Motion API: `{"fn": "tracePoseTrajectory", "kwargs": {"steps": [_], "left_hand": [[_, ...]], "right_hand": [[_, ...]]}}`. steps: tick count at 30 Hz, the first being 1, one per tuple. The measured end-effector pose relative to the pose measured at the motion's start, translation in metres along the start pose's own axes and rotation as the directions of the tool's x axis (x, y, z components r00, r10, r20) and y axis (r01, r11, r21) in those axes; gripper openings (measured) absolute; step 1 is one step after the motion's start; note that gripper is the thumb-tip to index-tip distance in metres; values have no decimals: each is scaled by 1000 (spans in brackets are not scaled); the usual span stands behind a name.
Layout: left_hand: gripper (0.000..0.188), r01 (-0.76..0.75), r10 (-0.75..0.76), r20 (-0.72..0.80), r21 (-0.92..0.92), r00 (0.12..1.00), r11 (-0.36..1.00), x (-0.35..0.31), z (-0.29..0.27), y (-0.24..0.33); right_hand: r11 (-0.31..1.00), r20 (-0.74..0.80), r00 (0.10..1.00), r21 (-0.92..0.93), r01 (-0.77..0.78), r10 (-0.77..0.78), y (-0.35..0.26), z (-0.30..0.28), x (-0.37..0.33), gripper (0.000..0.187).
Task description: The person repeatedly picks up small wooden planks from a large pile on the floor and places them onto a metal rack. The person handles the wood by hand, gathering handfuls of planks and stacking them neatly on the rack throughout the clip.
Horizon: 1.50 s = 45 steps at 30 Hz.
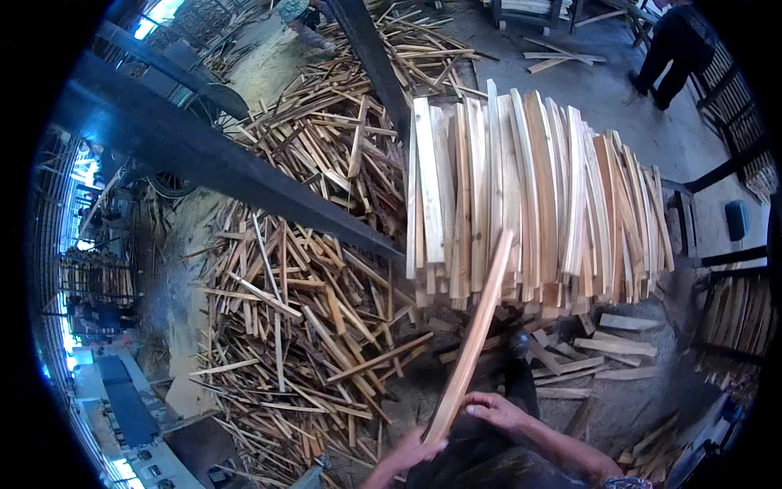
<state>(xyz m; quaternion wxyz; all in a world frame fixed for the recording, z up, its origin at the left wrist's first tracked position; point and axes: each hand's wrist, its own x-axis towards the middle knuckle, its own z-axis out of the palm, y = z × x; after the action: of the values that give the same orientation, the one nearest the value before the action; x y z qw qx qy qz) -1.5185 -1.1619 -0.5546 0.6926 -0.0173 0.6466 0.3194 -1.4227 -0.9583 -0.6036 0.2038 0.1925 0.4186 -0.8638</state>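
A long, pale brown wooden strip (472,346) slants up and away from me, its far end in front of a stack of wooden strips (521,196). My left hand (415,450) is closed around its near end. Beside the strip's right edge, my right hand (498,411) has its fingers curled against it, with the fingertips partly hidden. The stacked strips lie side by side with their lengths pointing away from me.
A large heap of loose sticks (301,326) spreads on the left. Dark metal beams (236,175) cross above it. Short wood pieces (611,350) lie on the floor below the stack. Another person (676,49) stands far right; a machine (122,407) is at lower left.
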Motion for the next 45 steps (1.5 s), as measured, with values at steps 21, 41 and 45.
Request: {"fn": "tracePoseTrajectory", "kwargs": {"steps": [21,41,45], "left_hand": [[30,-196,198,-663,78,722,977,-39,-240,-35],[22,91,-55,-73,781,996,618,51,-22,-123],[23,-42,-55,80,862,995,505,69,60,-105]], "right_hand": [[597,381,643,-247,763,-664,-182,90,-66,7],[661,-638,705,-388,-642,311,228,148,-262,50],[620,-311,910,-781,-80,-275,185,98,-297,25]]}}
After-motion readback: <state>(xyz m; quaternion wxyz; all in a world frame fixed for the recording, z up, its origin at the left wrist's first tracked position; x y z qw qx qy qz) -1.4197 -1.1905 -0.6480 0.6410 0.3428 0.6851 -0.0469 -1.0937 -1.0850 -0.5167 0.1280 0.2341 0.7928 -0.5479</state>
